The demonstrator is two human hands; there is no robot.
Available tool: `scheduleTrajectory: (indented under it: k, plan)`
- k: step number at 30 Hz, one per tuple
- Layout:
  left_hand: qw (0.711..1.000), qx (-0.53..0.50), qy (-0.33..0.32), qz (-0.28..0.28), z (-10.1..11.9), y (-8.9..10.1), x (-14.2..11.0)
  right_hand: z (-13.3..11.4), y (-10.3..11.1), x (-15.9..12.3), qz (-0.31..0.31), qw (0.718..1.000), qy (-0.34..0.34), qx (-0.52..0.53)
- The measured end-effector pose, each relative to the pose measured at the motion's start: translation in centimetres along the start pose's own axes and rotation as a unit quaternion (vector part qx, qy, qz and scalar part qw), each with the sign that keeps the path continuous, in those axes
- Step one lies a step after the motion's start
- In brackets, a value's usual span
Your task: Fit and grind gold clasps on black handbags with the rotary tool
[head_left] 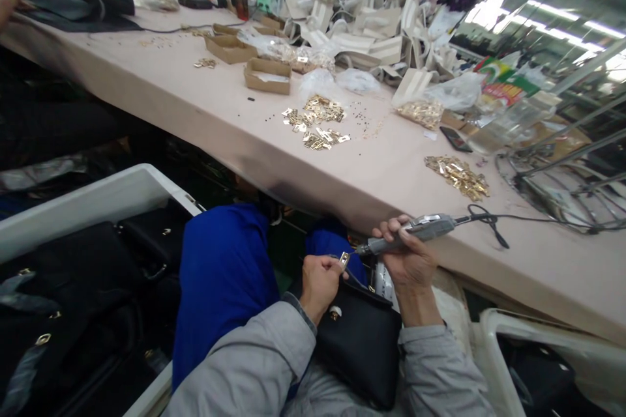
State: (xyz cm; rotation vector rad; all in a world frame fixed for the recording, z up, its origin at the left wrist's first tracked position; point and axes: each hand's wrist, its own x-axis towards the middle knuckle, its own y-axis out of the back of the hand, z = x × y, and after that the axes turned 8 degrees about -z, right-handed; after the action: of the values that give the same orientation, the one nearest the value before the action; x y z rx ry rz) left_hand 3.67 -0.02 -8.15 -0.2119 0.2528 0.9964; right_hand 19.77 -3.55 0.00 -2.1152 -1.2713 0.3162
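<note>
My right hand (408,260) is wrapped round a grey electric screwdriver (430,227), its cord running off to the right. The screwdriver's tip points left at a small gold metal plate (344,260); whether it touches cannot be made out. Closed in a pinch, my left hand (320,280) holds this plate at the edge of a black handbag (364,339). The bag rests on my lap, with a small gold fitting (335,314) on its front.
Gold plates lie in piles (320,120) on the table (235,124), with another pile (457,176) at right. Cardboard boxes (267,76) and pale strap-like pieces (366,32) stand behind. White bins (141,176) with black bags flank me. A wire rack (577,169) stands at right.
</note>
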Motion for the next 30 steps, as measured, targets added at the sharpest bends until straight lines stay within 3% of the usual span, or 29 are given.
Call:
scheduleTrajectory:
  k: [15,30]
  plan:
    - [1.000,-0.018,0.005,-0.002,0.2,0.0,0.0,0.1,-0.3,-0.1,-0.016,0.999,0.009,-0.038]
    - [1.000,0.017,-0.006,-0.008,0.2,0.1,0.0,-0.3,-1.6,-0.5,-0.130,0.986,0.013,-0.107]
